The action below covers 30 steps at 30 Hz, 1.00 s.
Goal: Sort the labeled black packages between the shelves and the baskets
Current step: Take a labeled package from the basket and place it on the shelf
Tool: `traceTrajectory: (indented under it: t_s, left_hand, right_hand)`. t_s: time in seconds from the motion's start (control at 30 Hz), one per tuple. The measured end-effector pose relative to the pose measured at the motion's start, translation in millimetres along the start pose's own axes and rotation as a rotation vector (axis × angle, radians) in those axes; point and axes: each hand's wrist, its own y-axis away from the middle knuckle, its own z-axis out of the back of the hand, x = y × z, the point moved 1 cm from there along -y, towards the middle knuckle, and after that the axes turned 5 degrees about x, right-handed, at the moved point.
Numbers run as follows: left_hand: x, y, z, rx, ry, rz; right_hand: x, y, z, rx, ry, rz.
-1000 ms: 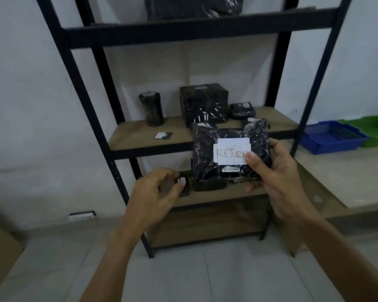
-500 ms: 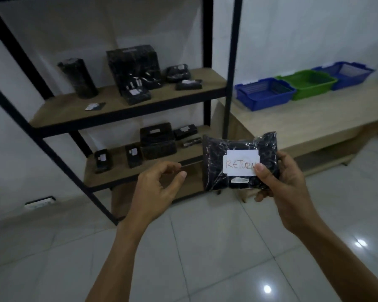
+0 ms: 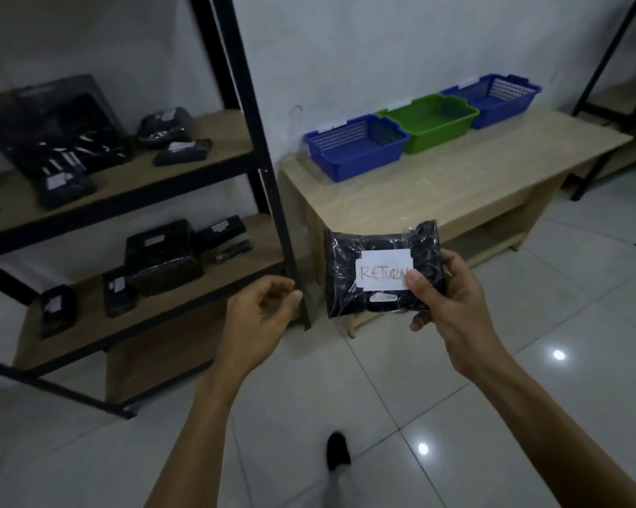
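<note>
A black package (image 3: 382,269) labelled "RETURN" is pinched upright in the right hand (image 3: 444,291), above the floor; the left hand (image 3: 261,309) is loosely curled, empty. At 1 o'clock, three baskets (image 3: 356,146) are seen on the table (image 3: 437,192), contents unclear.

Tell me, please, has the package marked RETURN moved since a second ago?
Yes. The RETURN package, held in the right hand, was in front of the shelving unit; it is now right of its post, nearer the table with the baskets.
</note>
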Motion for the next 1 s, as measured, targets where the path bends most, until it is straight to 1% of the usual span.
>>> traceTrajectory:
  t_s: [0.17, 0.3, 0.53, 0.67, 0.73, 0.8, 1.0]
  left_hand:
    - [13.1, -95.6, -51.1, 0.052, 0.0, 0.004]
    - [19.3, -174.3, -77.8, 0.089, 0.035, 0.035]
    - [23.3, -311.8, -121.6, 0.034, 0.033, 0.093]
    - [34.8, -376.5, -151.0, 0.03, -0.021, 0.13]
    - [39.8, -402.4, -164.6, -0.014, -0.065, 0.141]
    - [40.0, -425.7, -177.2, -0.087, -0.054, 0.173]
    - [46.2, -475.2, -205.0, -0.165, -0.019, 0.271]
  right_hand:
    - [-14.0, -92.3, 31.3, -0.016, 0.014, -0.019]
    - [-15.4, -169.1, 48.3, -0.041, 0.053, -0.069]
    - [-13.2, -297.1, 85.3, -0.073, 0.014, -0.101]
    - [-26.1, -370.3, 109.8, -0.02, 0.057, -0.117]
    - [-31.9, -405.7, 119.6, 0.021, 0.071, -0.136]
    - [-34.0, -441.4, 129.2, 0.083, 0.072, -0.137]
    - [-33.5, -529.9, 142.6, 0.194, 0.104, -0.191]
